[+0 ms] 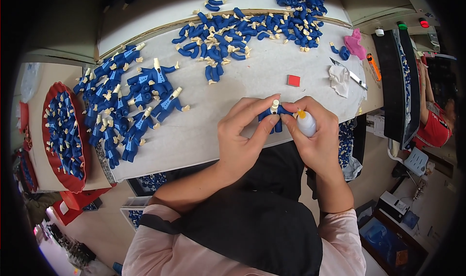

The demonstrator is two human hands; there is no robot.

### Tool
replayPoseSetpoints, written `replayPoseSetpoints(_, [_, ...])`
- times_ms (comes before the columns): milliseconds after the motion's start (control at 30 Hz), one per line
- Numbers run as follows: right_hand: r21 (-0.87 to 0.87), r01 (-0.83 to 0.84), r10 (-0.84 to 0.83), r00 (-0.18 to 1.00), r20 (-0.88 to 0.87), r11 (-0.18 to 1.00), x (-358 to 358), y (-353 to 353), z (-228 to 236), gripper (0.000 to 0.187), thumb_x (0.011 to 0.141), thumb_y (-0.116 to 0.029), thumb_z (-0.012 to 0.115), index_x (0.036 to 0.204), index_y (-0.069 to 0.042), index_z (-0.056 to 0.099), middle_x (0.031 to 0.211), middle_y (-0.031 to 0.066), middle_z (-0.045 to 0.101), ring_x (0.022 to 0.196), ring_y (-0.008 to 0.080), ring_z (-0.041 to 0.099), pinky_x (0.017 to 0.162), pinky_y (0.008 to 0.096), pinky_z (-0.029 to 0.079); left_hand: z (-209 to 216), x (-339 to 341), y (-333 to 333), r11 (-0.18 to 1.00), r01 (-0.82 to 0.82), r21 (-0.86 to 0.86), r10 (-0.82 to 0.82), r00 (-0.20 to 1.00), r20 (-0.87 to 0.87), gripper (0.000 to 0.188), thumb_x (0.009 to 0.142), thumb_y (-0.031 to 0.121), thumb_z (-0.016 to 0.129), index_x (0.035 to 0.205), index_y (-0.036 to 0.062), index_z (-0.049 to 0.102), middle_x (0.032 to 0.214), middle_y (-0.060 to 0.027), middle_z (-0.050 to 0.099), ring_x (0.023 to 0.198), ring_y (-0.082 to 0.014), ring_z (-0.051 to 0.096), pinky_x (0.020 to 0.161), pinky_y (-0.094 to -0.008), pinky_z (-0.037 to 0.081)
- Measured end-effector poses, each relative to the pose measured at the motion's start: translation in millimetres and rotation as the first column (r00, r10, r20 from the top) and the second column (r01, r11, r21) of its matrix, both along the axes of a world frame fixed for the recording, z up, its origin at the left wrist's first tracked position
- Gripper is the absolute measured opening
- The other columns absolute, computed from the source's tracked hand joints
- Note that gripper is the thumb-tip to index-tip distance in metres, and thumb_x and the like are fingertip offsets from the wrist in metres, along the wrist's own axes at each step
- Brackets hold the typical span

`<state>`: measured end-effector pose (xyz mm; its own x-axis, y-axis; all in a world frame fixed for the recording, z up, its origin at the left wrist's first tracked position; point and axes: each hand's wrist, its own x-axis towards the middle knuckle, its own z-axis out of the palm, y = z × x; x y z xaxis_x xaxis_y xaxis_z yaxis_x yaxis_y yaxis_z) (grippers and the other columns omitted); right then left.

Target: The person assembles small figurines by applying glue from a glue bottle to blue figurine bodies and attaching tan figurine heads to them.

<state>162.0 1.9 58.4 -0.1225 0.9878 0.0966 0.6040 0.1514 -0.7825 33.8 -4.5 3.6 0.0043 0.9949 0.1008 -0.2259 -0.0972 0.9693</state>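
At the near edge of the worktable (204, 118), in front of a black apron (272, 227), both hands meet over one small blue figure (274, 110). Left hand (242, 133): thumb and forefinger nearly closed, pinching the figure by its side, pale neck peg upward. Right hand (318, 138): thumb and forefinger drawn in at the figure's other side, a white squeeze bottle (306, 124) tucked in the same grip (yellow tip up, just beside the fingertips). Exact contact there partly hidden.

Step looks like seating an arm on the torso, probably with adhesive; my reading only. To do it well: left pinch firm, arm end squared to the shoulder, even pressure without twisting, bottle tip clear of the blue coat, no squeeze on the bottle while pressing. Any bead at the seam best wiped early; crumpled white tissue (339, 77) lies off to the right, beside a metal bladed tool (358, 80) to reach around with care.

Farther out: small red block (293, 80) beyond the hands; heap of loose blue arms (238, 33) toward the back; cluster of blue figures (121, 99) at left; past it, a red scalloped tray (87, 154) of more blue pieces.
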Motion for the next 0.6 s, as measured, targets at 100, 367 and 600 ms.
replayPoseSetpoints(100, [-0.001, 0.006, -0.007, 1.000, -0.016, 1.000, -0.3, 0.3, -2.2, 0.014, 0.066, 0.003, 0.059, 0.079, 0.001, 0.055, 0.070, 0.0125, 0.055, 0.062, 0.0275, 0.056, 0.055, 0.0290, 0.043, 0.5, 0.3, -0.1, 1.000, 0.001, -0.008, -0.001, 1.000, -0.016, 0.029, 0.073, -0.004, 0.058, 0.101, 0.0026, 0.059, 0.080, -0.0075, 0.056, 0.069, -0.0108, 0.054, 0.062, -0.0211, 0.043])
replayPoseSetpoints(367, [-0.048, 0.017, -0.016, 1.000, 0.012, 0.999, 0.7, 0.4, -1.2, 0.012, 0.069, 0.003, 0.061, 0.079, 0.002, 0.055, 0.072, 0.0083, 0.059, 0.066, 0.0130, 0.056, 0.062, 0.0221, 0.042, 3.6, -0.1, 0.0, 0.999, 0.005, -0.035, -0.007, 0.998, -0.055, 0.030, 0.073, -0.004, 0.058, 0.102, 0.0035, 0.059, 0.080, -0.0075, 0.056, 0.070, -0.0101, 0.054, 0.062, -0.0207, 0.043])
replayPoseSetpoints(600, [-0.019, 0.008, -0.008, 1.000, -0.018, 1.000, 0.5, 1.4, 19.0, 0.034, 0.065, -0.001, 0.065, 0.098, -0.002, 0.056, 0.068, 0.0064, 0.056, 0.063, 0.0119, 0.054, 0.060, 0.0220, 0.042, 9.9, -14.3, 8.0, 0.939, 0.242, -0.245, -0.139, 0.918, 0.373, 0.030, 0.081, 0.003, 0.052, 0.111, 0.0011, 0.050, 0.093, -0.0074, 0.055, 0.082, -0.0123, 0.055, 0.074, -0.0231, 0.043])
